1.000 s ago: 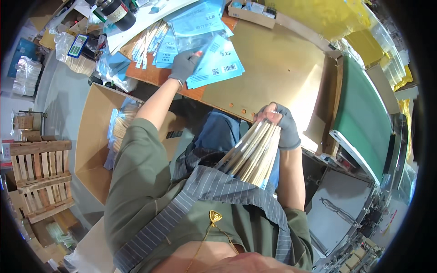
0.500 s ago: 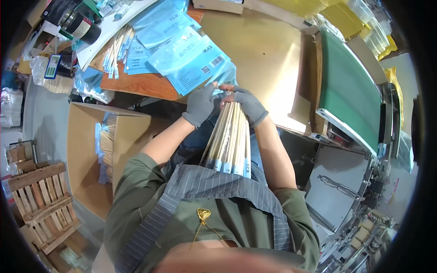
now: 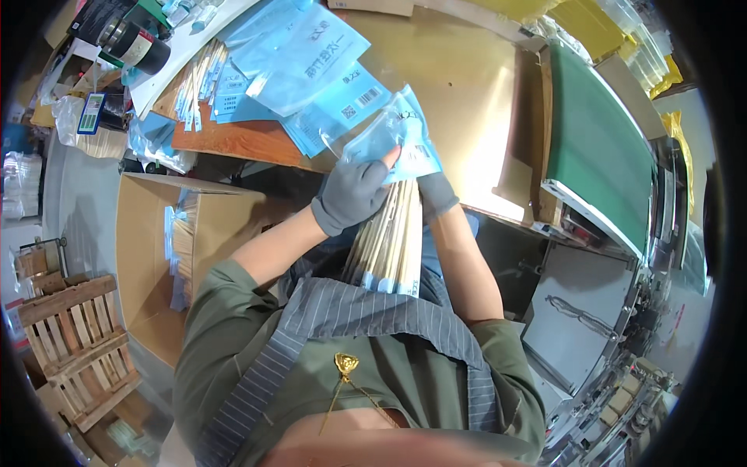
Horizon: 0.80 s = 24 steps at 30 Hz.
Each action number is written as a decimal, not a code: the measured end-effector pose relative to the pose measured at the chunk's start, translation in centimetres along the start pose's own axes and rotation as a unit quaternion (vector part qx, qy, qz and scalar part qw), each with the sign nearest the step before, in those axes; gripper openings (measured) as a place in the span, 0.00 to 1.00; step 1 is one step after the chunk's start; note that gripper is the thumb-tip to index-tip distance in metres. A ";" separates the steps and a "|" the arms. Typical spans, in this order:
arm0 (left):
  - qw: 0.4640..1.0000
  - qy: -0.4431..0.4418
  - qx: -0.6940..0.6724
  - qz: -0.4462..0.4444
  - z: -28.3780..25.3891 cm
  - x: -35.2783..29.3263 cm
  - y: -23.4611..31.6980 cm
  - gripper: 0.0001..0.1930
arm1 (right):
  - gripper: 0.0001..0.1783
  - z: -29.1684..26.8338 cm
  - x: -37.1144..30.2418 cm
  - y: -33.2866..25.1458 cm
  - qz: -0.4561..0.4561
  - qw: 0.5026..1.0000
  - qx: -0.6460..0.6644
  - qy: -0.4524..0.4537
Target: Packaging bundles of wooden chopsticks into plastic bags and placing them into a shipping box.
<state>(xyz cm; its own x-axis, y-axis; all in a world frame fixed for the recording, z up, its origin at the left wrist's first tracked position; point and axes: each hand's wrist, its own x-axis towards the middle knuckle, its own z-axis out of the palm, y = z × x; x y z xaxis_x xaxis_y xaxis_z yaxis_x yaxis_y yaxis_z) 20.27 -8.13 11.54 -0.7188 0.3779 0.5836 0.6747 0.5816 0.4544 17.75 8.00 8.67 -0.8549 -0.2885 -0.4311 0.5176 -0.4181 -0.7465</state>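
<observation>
A bundle of chopsticks in clear sleeves with blue ends (image 3: 391, 233) runs from my hands down to the apron at my lap. Over its far end lies a clear and blue plastic bag (image 3: 412, 148), its mouth spread to the left. My left hand (image 3: 350, 196), in a grey fingerless glove, is closed on the bag's near edge, a bare fingertip pressing its printed side. My right hand (image 3: 438, 193), gloved alike, is closed at the bundle's right side; the bag hides its fingers. Just beyond, more flat blue bags (image 3: 331, 74) lie stacked on the table.
Loose wrapped chopsticks (image 3: 201, 82) lie left of the bag stack. A cardboard box (image 3: 156, 265) with packed bundles stands at lower left. On the right is a green conveyor belt (image 3: 595, 156) with a raised edge. A dark flask (image 3: 136, 45) stands at the far left.
A blue bag has come off the stack and now sits over the chopsticks' far end. My left hand has moved slightly right and down, and my right hand's fingers have gone behind the bag.
</observation>
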 end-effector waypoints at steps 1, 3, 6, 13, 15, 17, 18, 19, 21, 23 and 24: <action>1.000 0.009 -0.004 0.017 -0.2 -0.3 0.1 0.26 | 0.21 -0.2 -1.4 0.8 0.032 0.989 0.135 -0.047; 0.999 -0.002 -0.029 0.046 -1.3 -1.0 1.2 0.27 | 0.21 -0.8 -4.9 3.0 0.098 0.930 0.348 -0.068; 0.987 -0.108 -0.074 0.089 -3.7 -4.9 4.0 0.26 | 0.19 -0.4 -14.1 4.4 0.129 0.982 0.102 0.094; 0.926 -0.121 -0.292 -0.206 -4.3 4.1 5.2 0.18 | 0.12 -0.6 -10.8 -5.3 -0.454 0.688 -0.511 0.243; 0.943 -0.178 -0.237 -0.153 -7.3 9.3 4.3 0.17 | 0.06 1.5 -11.0 -10.0 -0.453 0.733 -0.470 0.191; 0.983 -0.169 -0.067 -0.012 -10.3 14.0 3.0 0.17 | 0.06 3.8 -12.5 -13.3 -0.490 0.786 -0.356 0.126; 0.988 -0.145 -0.029 0.033 -11.4 15.6 2.4 0.13 | 0.05 4.0 -12.2 -14.6 -0.507 0.749 -0.399 0.146; 0.966 -0.251 0.067 0.019 -12.3 16.8 0.1 0.13 | 0.06 4.4 -11.6 -16.5 -0.420 0.754 -0.479 0.158; 0.925 -0.342 0.163 0.007 -13.1 18.0 0.0 0.13 | 0.06 4.7 -11.7 -19.1 -0.335 0.741 -0.557 0.171; 0.934 -0.355 0.007 -0.042 -13.7 17.5 0.8 0.13 | 0.09 5.0 -12.4 -20.4 -0.280 0.819 -0.465 0.186; 0.936 -0.350 0.008 -0.037 -14.0 17.0 0.8 0.13 | 0.09 4.1 -12.3 -20.4 -0.285 0.816 -0.467 0.188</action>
<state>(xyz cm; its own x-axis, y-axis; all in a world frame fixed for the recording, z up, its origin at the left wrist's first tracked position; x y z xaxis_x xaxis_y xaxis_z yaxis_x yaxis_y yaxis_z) 10.95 -11.32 31.30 -0.7014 0.7119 -0.0355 0.6194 0.6334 0.4637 17.87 16.55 31.35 -0.9885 0.0809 0.1278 -0.0712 0.4971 -0.8647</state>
